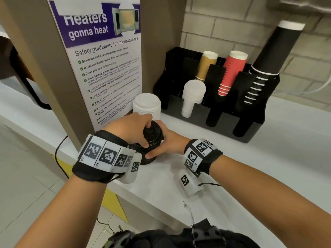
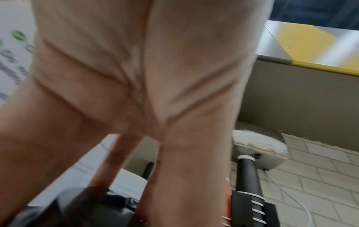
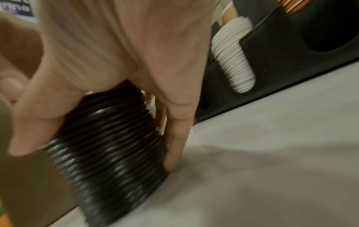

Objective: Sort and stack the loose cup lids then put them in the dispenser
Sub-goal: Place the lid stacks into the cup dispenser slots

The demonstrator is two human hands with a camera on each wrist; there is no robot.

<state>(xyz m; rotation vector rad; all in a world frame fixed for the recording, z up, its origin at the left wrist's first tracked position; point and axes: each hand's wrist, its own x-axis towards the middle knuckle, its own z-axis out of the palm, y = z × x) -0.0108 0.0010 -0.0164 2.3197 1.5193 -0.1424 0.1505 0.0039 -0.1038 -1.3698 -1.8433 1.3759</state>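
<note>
A tall stack of black cup lids stands on the white counter near its left edge. My left hand comes down over its top, fingers and thumb curled round the uppermost lids. My right hand wraps the stack's side, thumb in front and fingers behind; the right wrist view shows the ribbed black lids between the thumb and fingers. A stack of white lids stands just behind. The black dispenser sits at the back right, with more white lids in its front left slot.
The dispenser also holds brown cups, red cups and a long sleeve of black cups. A pillar with a microwave poster stands close on the left. The counter's front edge drops to the floor.
</note>
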